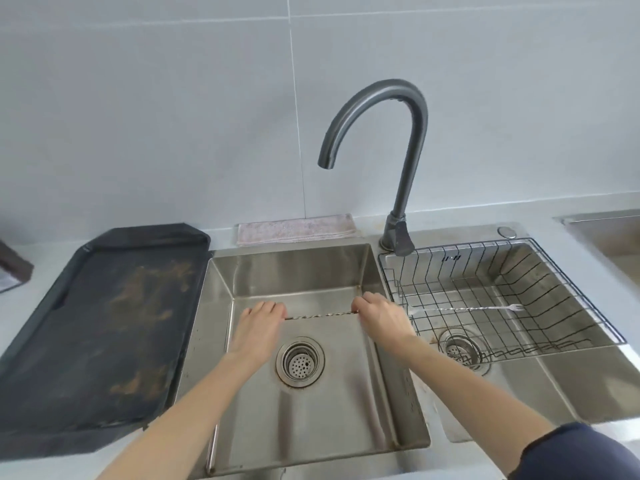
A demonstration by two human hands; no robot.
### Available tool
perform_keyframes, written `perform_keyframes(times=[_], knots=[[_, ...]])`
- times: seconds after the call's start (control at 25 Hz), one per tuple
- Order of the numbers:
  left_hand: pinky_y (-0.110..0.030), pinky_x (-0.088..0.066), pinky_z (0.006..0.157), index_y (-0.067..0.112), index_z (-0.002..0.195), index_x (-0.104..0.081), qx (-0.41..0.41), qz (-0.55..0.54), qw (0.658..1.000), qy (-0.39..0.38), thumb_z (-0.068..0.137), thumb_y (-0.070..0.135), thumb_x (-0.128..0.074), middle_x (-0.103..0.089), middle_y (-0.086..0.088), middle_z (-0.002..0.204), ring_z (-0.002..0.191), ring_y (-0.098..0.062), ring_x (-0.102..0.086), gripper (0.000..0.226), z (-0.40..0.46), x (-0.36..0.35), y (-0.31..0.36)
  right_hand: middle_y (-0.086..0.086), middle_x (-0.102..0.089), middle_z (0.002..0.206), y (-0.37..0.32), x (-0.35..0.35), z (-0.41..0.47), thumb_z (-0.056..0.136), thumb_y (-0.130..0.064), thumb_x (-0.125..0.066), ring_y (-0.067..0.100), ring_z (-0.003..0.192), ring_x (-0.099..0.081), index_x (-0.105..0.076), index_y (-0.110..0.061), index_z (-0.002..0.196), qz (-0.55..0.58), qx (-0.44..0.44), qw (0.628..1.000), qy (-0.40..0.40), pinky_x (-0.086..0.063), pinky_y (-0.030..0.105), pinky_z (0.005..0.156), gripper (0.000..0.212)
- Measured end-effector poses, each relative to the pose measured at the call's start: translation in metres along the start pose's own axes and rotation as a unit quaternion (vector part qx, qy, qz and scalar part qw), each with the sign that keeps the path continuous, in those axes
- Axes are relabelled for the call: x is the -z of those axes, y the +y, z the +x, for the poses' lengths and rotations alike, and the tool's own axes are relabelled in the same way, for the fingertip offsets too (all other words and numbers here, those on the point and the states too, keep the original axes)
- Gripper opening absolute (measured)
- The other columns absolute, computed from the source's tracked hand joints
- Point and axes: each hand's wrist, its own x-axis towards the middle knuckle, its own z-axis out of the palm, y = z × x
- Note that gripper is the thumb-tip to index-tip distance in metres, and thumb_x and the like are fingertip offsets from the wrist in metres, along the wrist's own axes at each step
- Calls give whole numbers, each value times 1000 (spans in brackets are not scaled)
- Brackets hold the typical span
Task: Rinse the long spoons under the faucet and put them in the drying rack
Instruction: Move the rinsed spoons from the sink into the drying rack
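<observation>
A long twisted-handle spoon [320, 315] is held level over the left sink basin [304, 268]. My left hand [258, 327] grips one end and my right hand [379, 318] grips the other, so both ends are hidden. The dark gooseneck faucet [408, 161] arches above, its spout over the basin; no water is visible. In the right basin sits a wire drying rack [554, 282] with another long twisted utensil [465, 309] lying across it, fork-tipped at the right end.
A black stained tray [104, 323] lies on the counter left of the sink. A folded pinkish cloth [296, 228] rests behind the basin against the tiled wall. Each basin has a drain strainer [300, 362]. Another sink edge [602, 230] shows far right.
</observation>
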Motion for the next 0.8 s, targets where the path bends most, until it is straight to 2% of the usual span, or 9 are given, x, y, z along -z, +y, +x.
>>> perform_keyframes(times=[0.36, 0.56, 0.8], knots=[[-34, -38, 96, 13, 113, -55, -54, -35, 998, 20, 97, 17, -37, -59, -4, 120, 116, -24, -50, 24, 14, 3, 111, 12, -63, 110, 97, 46, -53, 89, 3, -43, 31, 105, -56, -59, -6, 111, -18, -15, 998, 59, -38, 33, 62, 28], [-37, -40, 95, 11, 109, -57, -65, -54, 996, 21, 96, 18, -39, -61, -6, 116, 115, -26, -52, 23, 27, -3, 170, 10, -65, 108, 154, 67, -66, 91, 0, -45, 30, 104, -57, -60, -7, 110, -39, -21, 998, 44, -48, 37, 68, 25], [-31, -43, 90, 14, 111, -57, -74, -53, 996, 13, 97, 21, -38, -62, -2, 116, 112, -20, -52, 25, 47, -6, 217, 6, -62, 111, 211, 82, -66, 96, -14, -42, 27, 108, -55, -57, -11, 111, -81, -29, 996, -7, -49, 37, 76, 22]])
